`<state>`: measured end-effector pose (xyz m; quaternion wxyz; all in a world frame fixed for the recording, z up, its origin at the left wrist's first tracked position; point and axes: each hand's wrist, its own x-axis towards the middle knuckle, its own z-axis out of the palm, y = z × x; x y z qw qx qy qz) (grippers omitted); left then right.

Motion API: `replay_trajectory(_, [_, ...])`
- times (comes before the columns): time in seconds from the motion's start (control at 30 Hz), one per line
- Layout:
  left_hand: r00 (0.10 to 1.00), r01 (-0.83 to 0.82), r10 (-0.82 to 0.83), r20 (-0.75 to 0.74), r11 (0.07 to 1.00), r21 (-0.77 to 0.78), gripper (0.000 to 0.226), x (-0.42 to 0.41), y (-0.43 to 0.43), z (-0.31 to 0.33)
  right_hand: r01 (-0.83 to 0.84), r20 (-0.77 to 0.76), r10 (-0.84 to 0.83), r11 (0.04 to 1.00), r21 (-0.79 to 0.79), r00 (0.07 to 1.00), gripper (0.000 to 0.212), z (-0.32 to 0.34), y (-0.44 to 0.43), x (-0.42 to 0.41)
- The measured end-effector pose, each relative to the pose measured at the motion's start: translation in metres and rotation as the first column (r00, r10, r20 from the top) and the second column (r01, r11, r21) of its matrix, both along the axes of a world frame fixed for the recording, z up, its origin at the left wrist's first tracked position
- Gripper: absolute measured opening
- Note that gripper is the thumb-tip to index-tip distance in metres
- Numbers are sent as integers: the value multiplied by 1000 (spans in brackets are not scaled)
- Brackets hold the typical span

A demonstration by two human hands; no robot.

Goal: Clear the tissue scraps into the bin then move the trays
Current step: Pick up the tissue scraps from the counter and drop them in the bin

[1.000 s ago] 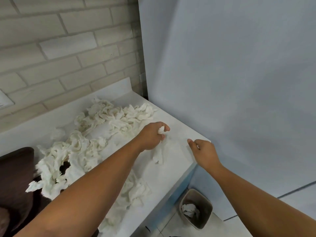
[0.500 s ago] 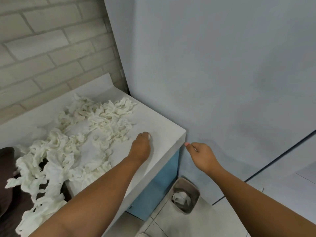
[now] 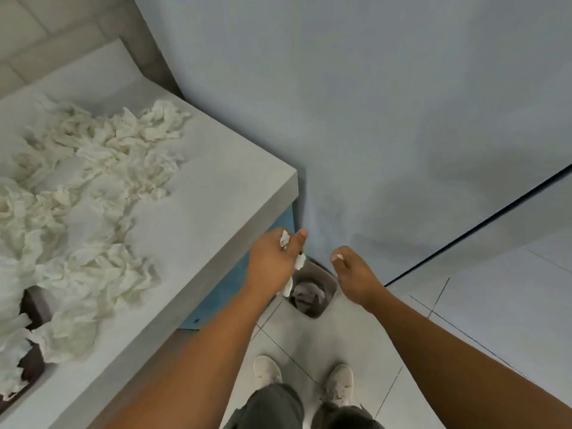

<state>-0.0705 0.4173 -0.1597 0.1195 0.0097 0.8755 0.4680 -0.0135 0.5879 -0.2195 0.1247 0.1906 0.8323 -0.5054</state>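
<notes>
The head camera is looking down at a person standing beside a long white stone counter (image 3: 223, 193). The left hand (image 3: 272, 261) is curling its fingers around a few small white crumpled tissue scraps (image 3: 284, 239), and bits of tissue are poking out above and below the fist. This hand is hanging just past the counter's corner, right over the near edge of a small grey square plastic bin (image 3: 331, 288). The bin is sitting on the pale tiled floor (image 3: 495, 289) against the light blue wall (image 3: 371, 119). A crumpled grey-white tissue wad (image 3: 305, 295) is lying inside the bin. The right hand (image 3: 353, 274) is hovering just beside the bin's other side, apart from the left hand. Its thumb is sticking out, its fingers are curling loosely downward, and nothing is showing in it. A big fluffy pile of white torn tissue (image 3: 93, 168) is lying on the counter, well apart from the bin. Some of that pile is spilling over dark brown trays (image 3: 34, 308) at the left edge. Two white shoes (image 3: 267, 370) are standing on the floor near the bin.
</notes>
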Motion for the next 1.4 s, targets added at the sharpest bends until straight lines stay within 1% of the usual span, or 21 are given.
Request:
replay_trajectory(0.07, [997,10,-9,82,1000,-20,49,5,5,-40,5,58,-6,1000,24,998,20,-31,2,7])
replay_trajectory(0.2, [977,29,-11,214,996,-81,47,6,14,-135,78,164,-89,995,69,982,22,-99,9,18])
replay_trajectory(0.3, [956,31,31,291,978,-206,54,2,21,-206,119,224,-131,991,69,966,25,-153,11,26])
replay_trajectory(0.43, [901,-38,113,418,982,-183,54,-4,26,-302,208,289,-190,978,-30,938,26,-228,8,29])
replay_trajectory(0.5, [882,-39,119,457,983,-182,53,-6,29,-344,268,305,-230,959,-91,924,25,-265,6,28])
replay_trajectory(0.57, [861,-26,106,497,986,-165,47,-7,33,-379,349,326,-289,926,-144,900,27,-298,4,25])
replay_trajectory(0.6, [851,-29,99,516,989,-142,42,-7,34,-397,371,337,-305,916,-151,891,28,-314,5,23])
replay_trajectory(0.67, [827,-51,101,553,993,-106,39,-10,38,-428,362,345,-303,924,-123,889,34,-343,7,19])
replay_trajectory(0.8, [759,-42,109,641,992,-119,41,-20,51,-478,298,354,-259,953,-60,899,39,-392,15,20])
replay_trajectory(0.87, [758,14,74,649,992,-129,34,-24,59,-500,250,342,-230,968,-13,911,41,-412,20,24])
replay_trajectory(0.93, [786,111,15,619,980,-165,21,-25,66,-514,190,312,-202,979,68,929,43,-427,24,29])
replay_trajectory(1.0, [776,217,-55,628,958,-185,17,-25,69,-526,175,284,-208,975,136,936,42,-436,27,33])
replay_trajectory(1.03, [770,262,-89,632,947,-185,18,-23,69,-529,191,274,-227,970,150,935,40,-439,28,34])
replay_trajectory(1.1, [758,303,-120,642,935,-184,49,-21,69,-534,237,252,-269,959,153,930,38,-442,29,33])
replay_trajectory(1.13, [759,295,-113,642,938,-183,60,-21,68,-529,262,245,-291,954,142,925,37,-443,30,31])
replay_trajectory(1.17, [769,278,-100,631,942,-190,63,-22,66,-529,289,246,-311,949,122,918,36,-443,30,29])
replay_trajectory(1.27, [818,203,-76,570,966,-163,58,-26,53,-524,322,245,-330,944,74,912,35,-439,26,18])
replay_trajectory(1.33, [821,154,-53,569,979,-131,55,-28,42,-522,276,219,-287,958,82,932,35,-436,16,5])
replay_trajectory(1.4, [823,99,-28,567,990,-96,50,-30,31,-519,195,189,-212,975,102,959,35,-434,5,-11])
